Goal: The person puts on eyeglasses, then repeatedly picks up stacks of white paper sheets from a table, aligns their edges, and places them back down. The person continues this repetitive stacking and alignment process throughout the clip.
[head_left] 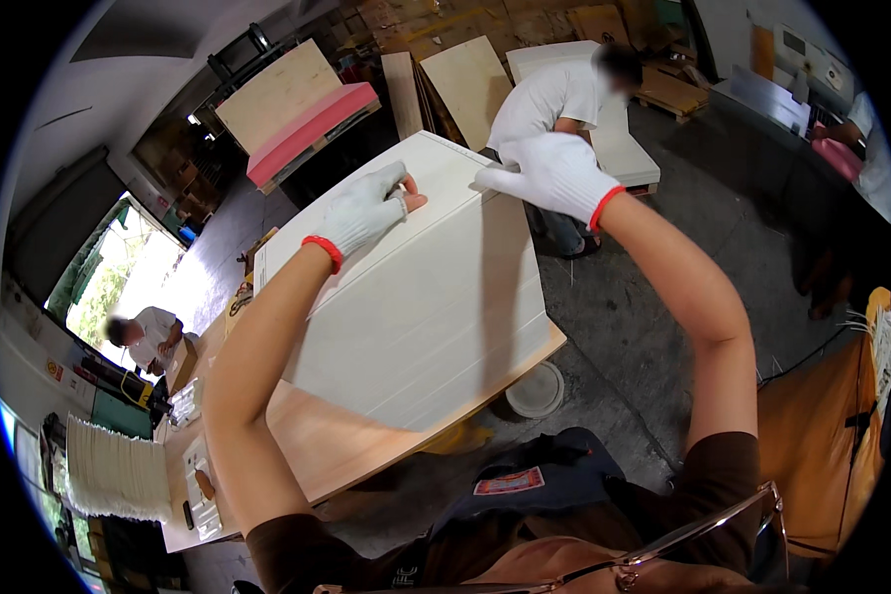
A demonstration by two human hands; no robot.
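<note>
A tall stack of white panels (416, 307) stands at an angle on a wooden table, its flat top facing up. My left hand (366, 210), in a white knit glove with a red cuff, rests on the top panel near its near edge. Its thumb and forefinger tips are bare and curled toward each other; anything between them is too small to make out. My right hand (554, 176), gloved the same way, is at the stack's right corner. Its thumb lies along the top panel (426, 163) and its other fingers bend over the far side, partly hidden.
Wood shows on the table (342, 431) in front of the stack. A round white lidded bucket (536, 390) stands on the floor beside it. One person (554, 99) bends close behind the stack; others work at left and far right. An orange cloth (812, 436) hangs at right.
</note>
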